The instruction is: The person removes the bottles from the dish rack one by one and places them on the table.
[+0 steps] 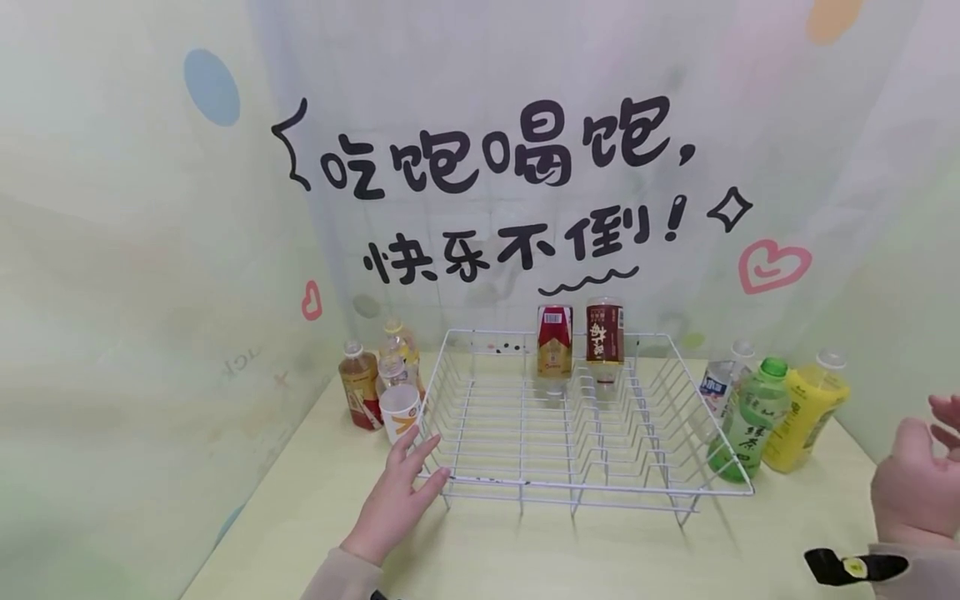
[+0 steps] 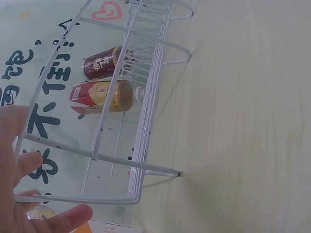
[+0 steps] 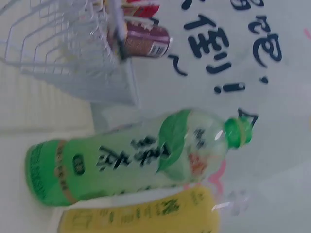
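**Left hand on the corner of the wire rack, right hand hanging out by the green tea**

So the white wire rack (image 1: 585, 483) sits in the middle of the pale yellow bench (image 1: 562, 558), right up against the wall with the big black lettering. The left hand (image 1: 397, 500) is at the rack's near left corner, fingers spread and mostly straight, fingertips touching the front rail. It isn't wrapped around anything, just resting against the wire. The left wrist view shows the same thing: the hand (image 2: 19, 194) sits at the corner of the rack (image 2: 141, 145), with the wire running between its fingers.

The right hand (image 1: 918, 487) is off at the right edge of the head view, lifted above the bench, fingers loosely curled and holding nothing. Nearest to it are the green tea bottle (image 1: 750, 421) and the yellow juice bottle (image 1: 810, 408), both leaning just outside the rack's right side. The right wrist camera gets a close look at that green bottle (image 3: 131, 155), with the yellow one (image 3: 141, 216) beside it.

Inside the rack, at the back, two bottles stand cap-down: a red-and-gold labelled one (image 1: 554, 342) and a dark red one (image 1: 604, 333) just beside it.

Left of the rack there's a cluster of small bottles (image 1: 375, 375) and a paper cup (image 1: 400, 412). A clear water bottle (image 1: 722, 385) stands behind the green one.
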`<state>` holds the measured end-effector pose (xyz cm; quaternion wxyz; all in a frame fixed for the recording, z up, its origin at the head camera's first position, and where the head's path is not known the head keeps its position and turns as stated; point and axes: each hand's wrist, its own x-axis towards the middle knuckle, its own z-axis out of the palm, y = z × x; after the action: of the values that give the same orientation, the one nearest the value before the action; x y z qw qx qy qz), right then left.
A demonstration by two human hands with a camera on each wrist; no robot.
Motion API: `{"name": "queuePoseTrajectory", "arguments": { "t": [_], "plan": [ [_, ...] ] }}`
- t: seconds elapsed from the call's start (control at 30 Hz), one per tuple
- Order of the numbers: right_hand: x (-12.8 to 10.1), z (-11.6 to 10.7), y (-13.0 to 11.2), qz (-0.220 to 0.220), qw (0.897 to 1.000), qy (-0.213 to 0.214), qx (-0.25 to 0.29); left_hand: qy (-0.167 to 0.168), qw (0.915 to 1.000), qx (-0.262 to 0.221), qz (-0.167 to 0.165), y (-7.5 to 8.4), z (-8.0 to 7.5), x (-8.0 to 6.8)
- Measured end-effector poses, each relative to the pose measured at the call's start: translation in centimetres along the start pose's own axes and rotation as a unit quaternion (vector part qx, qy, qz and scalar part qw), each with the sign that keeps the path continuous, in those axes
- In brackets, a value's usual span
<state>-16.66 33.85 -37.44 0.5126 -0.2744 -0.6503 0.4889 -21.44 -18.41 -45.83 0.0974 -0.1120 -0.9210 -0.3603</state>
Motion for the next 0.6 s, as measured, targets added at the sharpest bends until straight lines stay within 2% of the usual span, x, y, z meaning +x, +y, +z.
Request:
{"name": "queuePoseTrajectory", "arguments": {
  "t": [0.1,0.23,0.4,0.6],
  "plan": [
    [-0.8,1.1,-2.1,-0.078,0.995,-0.029,0.058,-0.001,1.0000,-0.002,-0.002,0.0,0.0,0.0],
    [-2.3,3.2,-4.5,-0.132,0.980,-0.115,0.091,-0.001,1.0000,-0.002,-0.001,0.0,0.1,0.0],
    [-4.0,6.3,-6.7,-0.113,0.957,-0.256,0.081,0.000,1.0000,-0.002,0.001,0.1,0.0,-0.1],
    [-5.5,10.7,-7.7,-0.076,0.933,-0.350,0.039,0.001,1.0000,-0.004,0.000,0.2,-0.1,-0.2]
  ]
}}
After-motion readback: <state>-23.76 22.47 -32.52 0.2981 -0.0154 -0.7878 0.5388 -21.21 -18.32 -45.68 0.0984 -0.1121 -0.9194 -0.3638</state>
